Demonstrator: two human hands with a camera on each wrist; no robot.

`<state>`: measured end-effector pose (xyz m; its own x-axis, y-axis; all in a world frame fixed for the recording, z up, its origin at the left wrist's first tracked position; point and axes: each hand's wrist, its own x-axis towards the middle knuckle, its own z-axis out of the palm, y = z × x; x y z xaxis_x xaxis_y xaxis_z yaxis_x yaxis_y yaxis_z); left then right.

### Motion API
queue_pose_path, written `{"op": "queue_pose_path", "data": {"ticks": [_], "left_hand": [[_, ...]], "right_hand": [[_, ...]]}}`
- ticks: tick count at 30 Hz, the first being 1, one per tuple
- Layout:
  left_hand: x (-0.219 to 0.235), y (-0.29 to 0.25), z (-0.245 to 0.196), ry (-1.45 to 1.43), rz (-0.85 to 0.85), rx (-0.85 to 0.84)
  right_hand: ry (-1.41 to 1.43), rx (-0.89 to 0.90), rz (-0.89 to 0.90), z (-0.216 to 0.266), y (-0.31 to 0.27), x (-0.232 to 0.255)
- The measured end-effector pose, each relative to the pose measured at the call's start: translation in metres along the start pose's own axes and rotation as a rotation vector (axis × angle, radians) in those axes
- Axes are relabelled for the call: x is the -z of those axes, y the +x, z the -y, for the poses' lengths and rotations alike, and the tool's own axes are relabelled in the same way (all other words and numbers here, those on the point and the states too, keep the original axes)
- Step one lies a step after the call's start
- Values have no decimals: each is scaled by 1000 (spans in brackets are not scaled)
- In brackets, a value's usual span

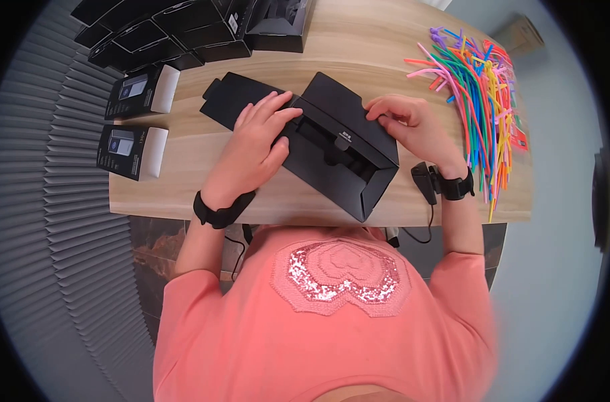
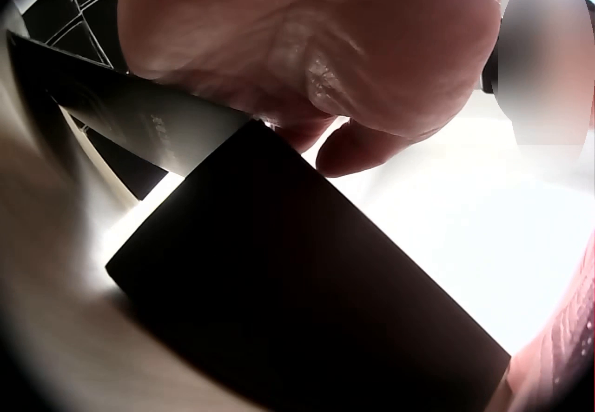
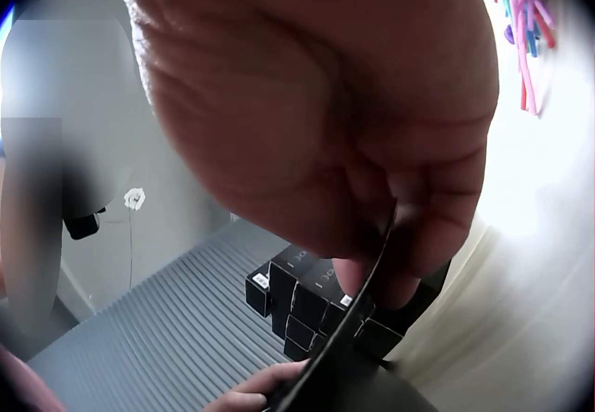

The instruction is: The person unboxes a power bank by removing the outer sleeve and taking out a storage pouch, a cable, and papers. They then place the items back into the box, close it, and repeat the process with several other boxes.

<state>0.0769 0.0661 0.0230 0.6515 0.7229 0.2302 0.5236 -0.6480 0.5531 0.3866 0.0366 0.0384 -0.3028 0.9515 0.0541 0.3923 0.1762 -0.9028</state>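
Note:
An unfolded black box (image 1: pixel 332 175) with raised flaps lies at the middle of the table in the head view, its inside partly showing. My left hand (image 1: pixel 255 149) rests on its left part, fingers spread over the edge by the long flap (image 1: pixel 237 96). With thumb and fingers my right hand (image 1: pixel 412 127) pinches the edge of the flap on the box's right side. In the right wrist view the thin flap (image 3: pixel 339 338) stands between the thumb and fingers of that hand (image 3: pixel 344 105). The left wrist view shows the dark box wall (image 2: pixel 297 282) below the left palm (image 2: pixel 316 49).
Two small black-and-white boxes (image 1: pixel 136 92) (image 1: pixel 131 153) stand at the table's left. Stacked black boxes (image 1: pixel 144 37) fill the back left, beside an opened black box (image 1: pixel 276 27). Colourful long balloons (image 1: pixel 479 100) lie at the right. A black device (image 1: pixel 424 182) with a cable is by my right wrist.

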Motion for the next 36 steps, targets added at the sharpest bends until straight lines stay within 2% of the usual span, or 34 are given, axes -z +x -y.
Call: {"op": "queue_pose_path", "data": {"ticks": [4,7,11,13,14,16,17,18,21,22,24,25,26,27,28,31,35,36], "left_hand": [[-10,4,-16,-75,27,-2],[-23,4,-35,-91,100,-120],[-42,22,-66,-78,151,-187],[-51,43,-68,-118,210,-337],[-55,54,-69,-115,208,-342],[-61,74,-71,-118,294,-420],[-65,83,-73,-95,193,-464],[-65,93,-70,-101,199,-477],[-70,115,-51,-151,-126,-544],[-66,115,-44,-163,-117,-562],[-58,116,-31,-140,-32,-459],[-61,112,-31,-202,-49,-448],[-60,109,-33,-208,-45,-457],[-59,105,-35,-314,34,-364],[-59,104,-35,-419,115,-269],[-68,107,-27,-489,90,-366],[-64,101,-28,-500,158,-382],[-63,98,-28,-513,171,-371]], "right_hand": [[92,-65,-29,-16,-21,15],[2,-103,-81,-14,-46,32],[-162,-111,-125,0,-94,56],[-139,-170,-289,-5,-121,60],[-142,-167,-295,-6,-131,61],[-87,-249,-462,-8,-148,61],[-164,-233,-487,-9,-150,62],[-168,-240,-500,-11,-148,61],[-261,-167,-612,-24,-132,60],[-294,-174,-621,-25,-126,58],[-787,12,-585,-16,-113,46],[-793,2,-593,-4,-110,43],[-989,-13,-500,14,-108,42],[-1180,-29,-399,25,-106,39],[-1184,-38,-402,27,-104,34],[-1005,-7,-178,26,-101,20],[-1057,-58,-98,32,-88,7],[-1147,-49,-38,32,-83,6]]}}
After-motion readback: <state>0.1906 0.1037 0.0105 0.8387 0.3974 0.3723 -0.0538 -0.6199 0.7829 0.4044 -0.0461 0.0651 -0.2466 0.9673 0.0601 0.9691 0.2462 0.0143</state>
